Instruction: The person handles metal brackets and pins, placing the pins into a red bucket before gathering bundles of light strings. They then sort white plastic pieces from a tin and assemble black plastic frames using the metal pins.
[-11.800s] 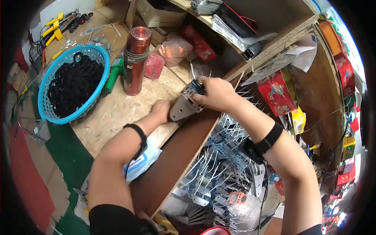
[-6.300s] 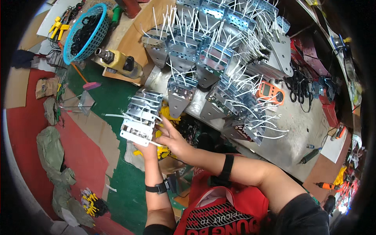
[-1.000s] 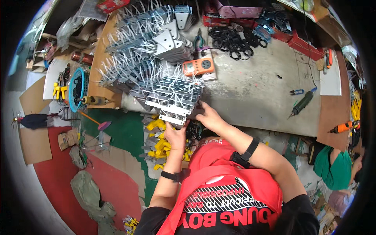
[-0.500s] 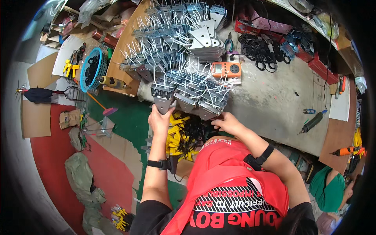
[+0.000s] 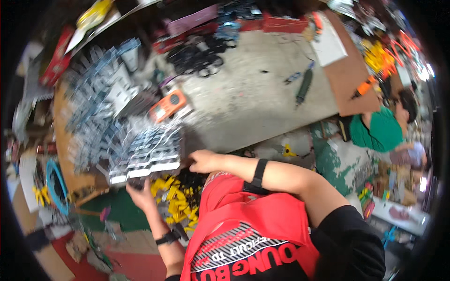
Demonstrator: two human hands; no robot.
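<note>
Rows of grey metal bracket assemblies (image 5: 154, 150) with thin white wires stand at the near left edge of the bench, smeared by motion. My left hand (image 5: 142, 196) is just below their front edge, thumb and fingers around a dark patch; blur hides whether it grips anything. Close to the right side of these assemblies is my right hand (image 5: 205, 161), its fingers curled together, their tips hidden. Beneath the bench edge, between my arms, lies a heap of yellow pieces (image 5: 176, 201) with black cords.
An orange meter (image 5: 168, 107) sits behind the assemblies, near stacked pale metal plates (image 5: 119, 89). Black cables (image 5: 194, 56) lie farther back. A dark pen-shaped tool (image 5: 304, 86) rests on the bench (image 5: 243, 103). At the right is another person in a green top (image 5: 377, 130).
The view has swung to the right, so the bench things sit farther left and tilted. My left hand was at a grey metal bracket's lower end; blur now hides its hold.
</note>
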